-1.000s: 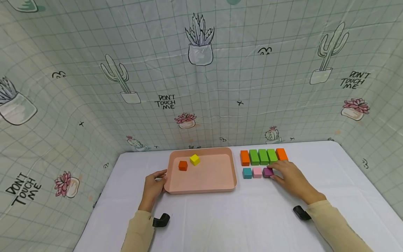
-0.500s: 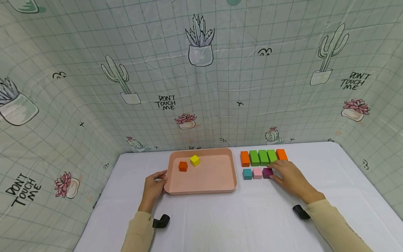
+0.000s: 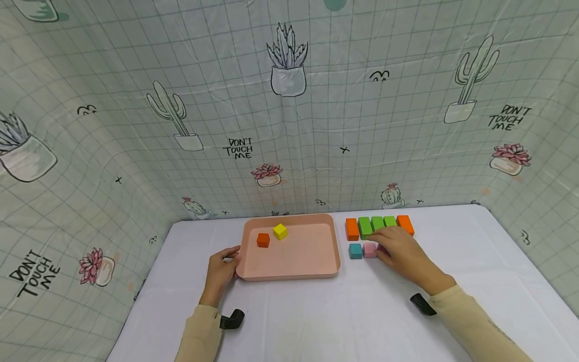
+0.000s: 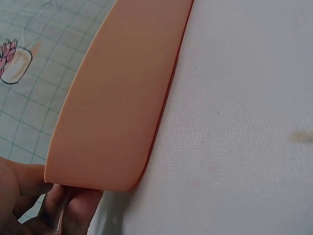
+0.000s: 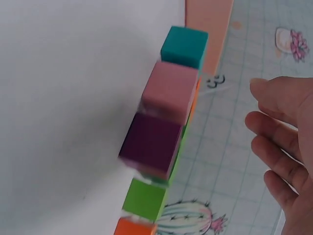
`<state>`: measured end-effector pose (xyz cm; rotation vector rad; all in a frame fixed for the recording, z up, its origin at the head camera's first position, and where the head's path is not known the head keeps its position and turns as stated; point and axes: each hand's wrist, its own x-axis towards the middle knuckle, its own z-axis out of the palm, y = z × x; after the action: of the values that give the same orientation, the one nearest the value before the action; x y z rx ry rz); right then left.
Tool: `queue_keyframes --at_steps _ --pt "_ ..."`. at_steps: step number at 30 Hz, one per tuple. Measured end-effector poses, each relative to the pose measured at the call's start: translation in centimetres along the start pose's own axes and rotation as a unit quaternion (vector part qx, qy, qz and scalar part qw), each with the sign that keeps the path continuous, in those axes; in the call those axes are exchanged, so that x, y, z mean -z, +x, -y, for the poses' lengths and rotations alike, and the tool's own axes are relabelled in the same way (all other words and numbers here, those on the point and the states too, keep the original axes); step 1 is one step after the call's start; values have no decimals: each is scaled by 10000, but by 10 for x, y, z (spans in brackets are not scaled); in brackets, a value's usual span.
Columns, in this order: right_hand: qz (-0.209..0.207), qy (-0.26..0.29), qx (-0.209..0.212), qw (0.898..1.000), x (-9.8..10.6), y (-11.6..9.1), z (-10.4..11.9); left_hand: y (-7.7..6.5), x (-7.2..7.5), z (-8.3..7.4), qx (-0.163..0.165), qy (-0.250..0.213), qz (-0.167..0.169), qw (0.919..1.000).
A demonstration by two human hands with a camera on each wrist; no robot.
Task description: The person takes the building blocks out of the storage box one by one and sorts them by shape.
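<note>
At the left end of a peach tray [image 3: 298,261], my left hand [image 3: 221,269] holds the rim, one finger over the edge and others curled against the end wall in the left wrist view. An orange cube [image 3: 263,240] and a yellow cube [image 3: 280,231] lie in the tray. My right hand [image 3: 404,254] hovers over the front row of blocks, fingertips near the pink block [image 3: 369,250]. In the right wrist view its loosely bent fingers are apart from the blocks and hold nothing. The purple block [image 5: 150,142] is hidden under this hand in the head view.
Left of the pink block stands a teal block [image 3: 355,251]. Behind is a row with an orange block [image 3: 352,229], green blocks [image 3: 364,228] and another orange block [image 3: 405,224]. A patterned cloth [image 3: 316,125] hangs behind the white table [image 3: 307,322].
My right hand has let go of the purple block and shifted left towards the pink one, now covering the purple block. The left hand stays on the tray.
</note>
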<state>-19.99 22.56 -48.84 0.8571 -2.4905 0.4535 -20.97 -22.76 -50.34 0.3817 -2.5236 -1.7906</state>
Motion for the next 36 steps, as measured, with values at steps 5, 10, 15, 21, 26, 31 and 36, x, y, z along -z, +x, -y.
queue_keyframes --at_steps 5,10,15,21,26,31,36 --pt "-64 247 222 9994 -6 12 10 0 0 1 -27 -28 -12 10000" --pt "-40 437 430 9981 -13 29 19 1 0 1 18 2 -22 10000" --pt "113 457 530 9975 -20 48 29 2 -1 2 15 0 -24 10000" --pt "241 466 749 9958 -28 72 40 1 -1 2 37 -27 -26 10000" --pt "613 513 743 9940 -33 91 47 2 -2 2 61 -27 -24 10000" --pt "991 595 637 9913 -37 109 52 1 -2 1 55 8 -1 10000" --pt "1155 495 642 9900 -45 125 57 1 -1 2 20 18 -16 10000"
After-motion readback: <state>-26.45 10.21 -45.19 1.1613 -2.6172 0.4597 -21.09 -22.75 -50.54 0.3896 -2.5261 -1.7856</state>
